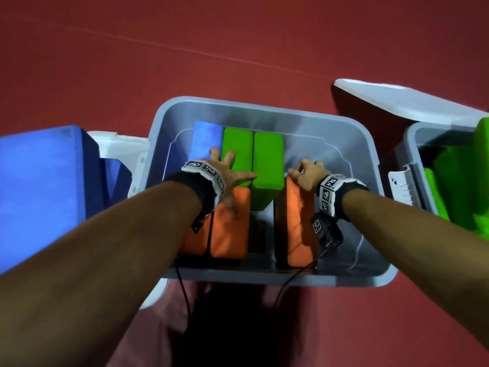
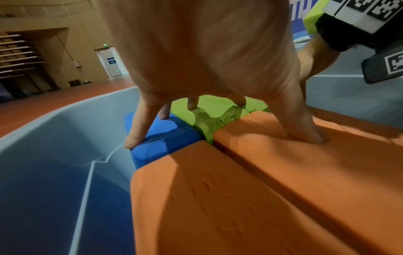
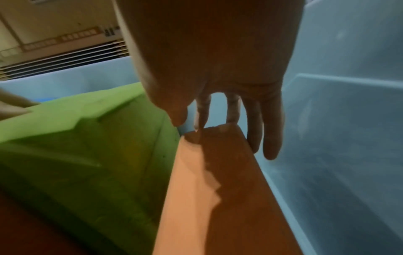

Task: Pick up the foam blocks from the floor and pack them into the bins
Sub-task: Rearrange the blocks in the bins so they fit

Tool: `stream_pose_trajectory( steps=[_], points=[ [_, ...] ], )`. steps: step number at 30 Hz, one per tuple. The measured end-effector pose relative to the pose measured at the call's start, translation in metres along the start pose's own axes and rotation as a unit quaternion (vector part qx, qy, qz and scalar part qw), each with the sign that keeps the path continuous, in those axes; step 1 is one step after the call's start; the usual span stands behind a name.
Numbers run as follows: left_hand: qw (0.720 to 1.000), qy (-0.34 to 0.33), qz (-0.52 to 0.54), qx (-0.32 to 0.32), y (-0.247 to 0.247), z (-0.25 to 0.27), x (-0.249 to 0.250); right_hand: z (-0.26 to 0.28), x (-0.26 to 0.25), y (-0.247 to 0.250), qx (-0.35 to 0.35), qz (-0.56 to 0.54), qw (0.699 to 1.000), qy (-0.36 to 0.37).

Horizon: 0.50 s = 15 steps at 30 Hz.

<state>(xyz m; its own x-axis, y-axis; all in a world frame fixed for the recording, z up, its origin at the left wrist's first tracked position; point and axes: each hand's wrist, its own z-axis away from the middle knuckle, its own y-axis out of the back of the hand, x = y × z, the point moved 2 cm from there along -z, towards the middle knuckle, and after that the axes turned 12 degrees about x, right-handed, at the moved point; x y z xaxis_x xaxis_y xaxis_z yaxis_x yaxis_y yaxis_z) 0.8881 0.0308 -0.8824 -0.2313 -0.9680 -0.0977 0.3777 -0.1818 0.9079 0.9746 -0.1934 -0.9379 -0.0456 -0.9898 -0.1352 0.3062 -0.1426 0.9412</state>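
Spread left hand (image 1: pixel 227 172) pressed packed blocks in grey bin (image 1: pixel 264 107); right hand (image 1: pixel 309 176) pinched upright orange block (image 1: pixel 296 223), near right. Left wrist: fingers (image 2: pixel 139 127) touched blue block (image 2: pixel 161 145). Right wrist: fingertips (image 3: pixel 202 112) gripped orange top edge.

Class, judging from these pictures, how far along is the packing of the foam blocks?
Done: a blue foam block, two green foam blocks and two orange foam blocks stand in the grey plastic bin. In hand: the right hand grips a third orange block; the left hand presses the packed ones. Left: a large blue foam block outside the bin.
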Motion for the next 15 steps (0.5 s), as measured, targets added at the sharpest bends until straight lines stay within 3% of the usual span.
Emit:
stream_pose_trajectory(
  steps=[5,8,11,15],
  points=[
    [1.0,-0.001,0.018,-0.004,-0.004,-0.002,0.0,-0.007,-0.018,0.009,0.012,0.09,0.995,0.03],
    [1.0,0.0,0.022,-0.002,-0.008,-0.004,-0.002,-0.005,-0.021,0.015,0.016,0.067,0.998,-0.014],
    [0.999,-0.001,0.034,-0.004,-0.01,-0.004,-0.005,-0.001,-0.006,0.021,0.007,-0.071,0.99,-0.12],
    [0.999,0.0,0.036,-0.018,-0.012,-0.008,-0.007,0.03,-0.01,0.03,-0.126,-0.341,0.915,-0.176]
  ],
)
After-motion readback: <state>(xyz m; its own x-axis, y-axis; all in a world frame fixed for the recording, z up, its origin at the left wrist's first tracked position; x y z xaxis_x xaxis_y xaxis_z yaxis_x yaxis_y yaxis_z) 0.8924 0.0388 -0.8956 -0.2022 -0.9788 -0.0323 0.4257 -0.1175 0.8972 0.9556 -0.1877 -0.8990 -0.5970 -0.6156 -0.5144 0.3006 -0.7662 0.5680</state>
